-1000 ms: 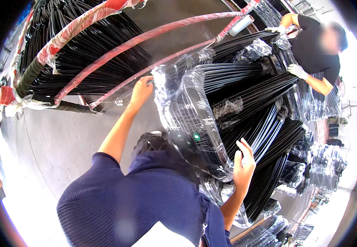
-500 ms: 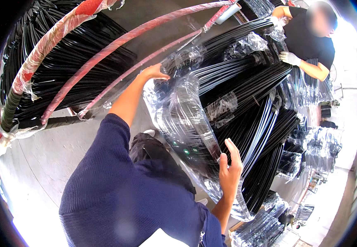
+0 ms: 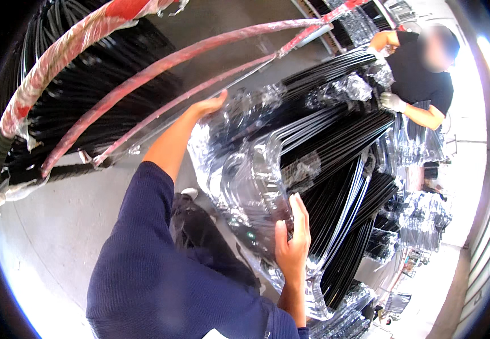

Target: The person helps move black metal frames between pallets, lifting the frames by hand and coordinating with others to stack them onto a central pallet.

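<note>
A stack of long, thin black tubes or rods (image 3: 341, 147), bent at the near end, is bundled in clear plastic film (image 3: 245, 175). My left hand (image 3: 210, 106) is at the bundle's far left corner, fingers stretched along the film; its fingertips are partly hidden. Lower down, my right hand (image 3: 294, 246) lies against the film-covered near edge, with thumb and fingers apart. Across the bundle a person in a black shirt (image 3: 420, 79) has a gloved hand (image 3: 393, 102) on the far ends of the tubes.
Red, film-wrapped curved bars (image 3: 182, 51) of a rack arch on the left, with many black tubes (image 3: 103, 90) behind them. More wrapped bundles (image 3: 423, 220) stand on the right, and another (image 3: 341, 316) sits at the lower right. Grey floor (image 3: 64, 226) shows at left.
The view has shifted, so the bundle and the other person sit slightly lower. My right hand has come in against the film edge; my left stays at the corner.
</note>
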Available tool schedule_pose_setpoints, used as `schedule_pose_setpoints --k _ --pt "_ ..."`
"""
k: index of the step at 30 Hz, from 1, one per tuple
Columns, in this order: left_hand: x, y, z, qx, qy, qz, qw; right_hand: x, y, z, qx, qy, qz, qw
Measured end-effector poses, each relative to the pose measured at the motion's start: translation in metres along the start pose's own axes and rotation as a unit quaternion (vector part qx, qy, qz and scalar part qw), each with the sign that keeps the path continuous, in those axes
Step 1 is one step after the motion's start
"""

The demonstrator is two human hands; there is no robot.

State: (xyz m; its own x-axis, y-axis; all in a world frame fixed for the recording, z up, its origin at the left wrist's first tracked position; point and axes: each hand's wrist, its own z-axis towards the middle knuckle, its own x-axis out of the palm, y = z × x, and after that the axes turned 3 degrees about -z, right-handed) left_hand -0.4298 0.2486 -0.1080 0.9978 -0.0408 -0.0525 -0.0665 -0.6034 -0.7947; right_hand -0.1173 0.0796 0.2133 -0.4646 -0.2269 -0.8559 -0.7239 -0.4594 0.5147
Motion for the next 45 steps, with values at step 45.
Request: schedule_pose_setpoints --k 45 --pt "0.011 -0.013 -0.051 -0.051 0.144 -0.012 0.988 0.197 -0.111 0.393 -0.221 0.43 -0.28 0.829"
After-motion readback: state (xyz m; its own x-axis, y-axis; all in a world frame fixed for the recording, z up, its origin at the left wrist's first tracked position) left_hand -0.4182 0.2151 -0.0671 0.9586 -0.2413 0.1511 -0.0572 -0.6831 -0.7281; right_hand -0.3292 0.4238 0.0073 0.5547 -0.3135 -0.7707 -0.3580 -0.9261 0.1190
